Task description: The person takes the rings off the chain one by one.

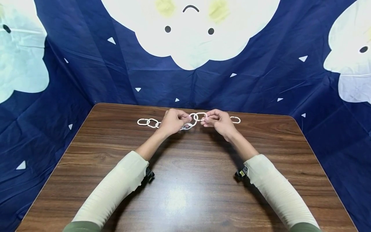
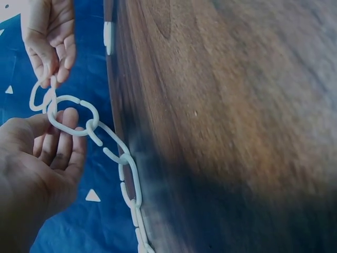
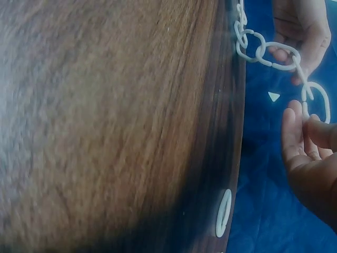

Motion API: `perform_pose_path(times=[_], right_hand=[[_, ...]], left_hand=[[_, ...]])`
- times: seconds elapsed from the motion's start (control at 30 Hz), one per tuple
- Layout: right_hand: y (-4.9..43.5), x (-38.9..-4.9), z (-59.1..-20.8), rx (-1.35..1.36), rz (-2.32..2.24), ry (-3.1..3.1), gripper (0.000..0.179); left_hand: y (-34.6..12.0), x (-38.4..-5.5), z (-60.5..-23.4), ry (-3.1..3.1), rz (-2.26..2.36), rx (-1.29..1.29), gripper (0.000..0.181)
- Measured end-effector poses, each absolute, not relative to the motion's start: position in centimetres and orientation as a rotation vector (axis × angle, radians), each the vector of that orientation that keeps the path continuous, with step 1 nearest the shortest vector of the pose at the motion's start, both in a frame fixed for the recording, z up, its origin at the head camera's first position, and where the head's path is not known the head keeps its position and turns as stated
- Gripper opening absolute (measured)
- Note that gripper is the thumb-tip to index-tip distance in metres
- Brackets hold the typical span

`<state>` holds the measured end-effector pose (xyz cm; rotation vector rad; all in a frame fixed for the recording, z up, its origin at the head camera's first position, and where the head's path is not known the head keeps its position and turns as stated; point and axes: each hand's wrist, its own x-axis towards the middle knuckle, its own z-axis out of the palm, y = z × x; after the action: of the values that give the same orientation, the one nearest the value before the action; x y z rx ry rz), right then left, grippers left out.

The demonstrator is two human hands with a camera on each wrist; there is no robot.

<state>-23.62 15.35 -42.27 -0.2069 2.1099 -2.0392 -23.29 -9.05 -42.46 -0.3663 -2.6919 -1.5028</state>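
R hand (image 1: 221, 123) is pinching the end link (image 3: 327, 100) of a white chain (image 2: 112, 135) btwn thumb & fingertips; L hand (image 1: 173, 121) is pinching the chain too, fingers curled, prob. at the 2nd link, tho other links are partly covering the contact in the L wrist view. The held part is hanging just above the far edge of the brown table (image 1: 197, 206); the rest is lying along that edge to the L, w/ L hand hiding a stretch of it in the head view & the frame edge cutting it off in both wrist views. A loose link (image 3: 219, 213) is lying nr. the edge, R of R hand. A black device (image 1: 240, 174) is sitting by the R cuff (image 1: 256, 166), its yellow mark showing too small to read. Navy backdrop (image 1: 95, 64) is hanging behind, its printed clouds (image 1: 189, 45) running off the frame.
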Motion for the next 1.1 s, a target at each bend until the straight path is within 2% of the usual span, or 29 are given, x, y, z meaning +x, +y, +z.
perform_pose_path(times=[0.13,0.33,0.6,1.1], right_hand=[[15.0,-23.5,-42.4,-0.192,-2.081,2.043,0.022],[14.6,-23.4,-42.8,-0.160,-2.145,1.945,0.012],[14.1,-23.3,-43.1,-0.129,-2.203,1.846,0.020],[14.0,-23.2,-43.1,-0.111,-2.261,1.764,0.017]], left_hand=[[-8.9,-23.4,-42.7,-2.688,-1.539,-0.361,0.016],[-8.6,-23.3,-42.7,-2.685,-1.607,-0.346,0.017],[-8.4,-23.4,-42.9,-2.685,-1.603,-0.327,0.017],[-8.6,-23.5,-43.0,-2.693,-1.545,-0.288,0.016]])
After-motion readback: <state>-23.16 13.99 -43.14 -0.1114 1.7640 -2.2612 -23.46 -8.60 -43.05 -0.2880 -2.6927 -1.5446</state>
